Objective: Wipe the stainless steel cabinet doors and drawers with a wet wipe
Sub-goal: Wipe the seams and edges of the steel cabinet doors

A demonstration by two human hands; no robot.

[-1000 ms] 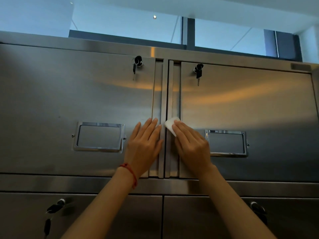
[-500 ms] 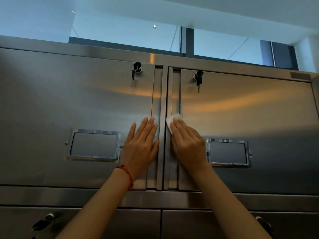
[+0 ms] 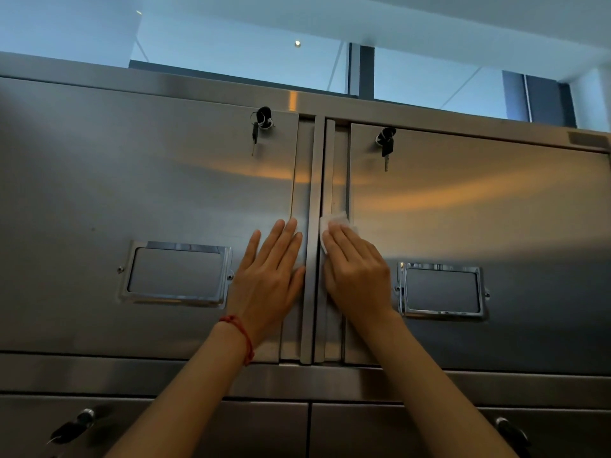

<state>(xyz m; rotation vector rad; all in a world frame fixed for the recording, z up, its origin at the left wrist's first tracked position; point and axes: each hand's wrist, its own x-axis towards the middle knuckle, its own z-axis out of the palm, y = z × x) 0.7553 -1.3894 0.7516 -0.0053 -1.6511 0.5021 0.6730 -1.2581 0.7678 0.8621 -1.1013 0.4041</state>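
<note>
Two stainless steel cabinet doors fill the view: the left door (image 3: 139, 200) and the right door (image 3: 479, 209), meeting at vertical handle strips (image 3: 312, 193) in the middle. My left hand (image 3: 269, 276) lies flat with straight fingers on the left door's inner edge. My right hand (image 3: 355, 271) presses a white wet wipe (image 3: 334, 220) with straight fingers against the right door's inner strip. Only the wipe's upper edge shows past my fingertips.
Keys hang from a lock on the left door (image 3: 261, 122) and on the right door (image 3: 386, 142). Each door carries a chrome label frame (image 3: 177, 273) (image 3: 441, 289). Lower doors with their own locks (image 3: 77, 424) sit beneath. A window runs above the cabinet.
Both hands have slid a little upward along the central strips, the right one carrying the wipe with it. The camera has tilted up slightly.
</note>
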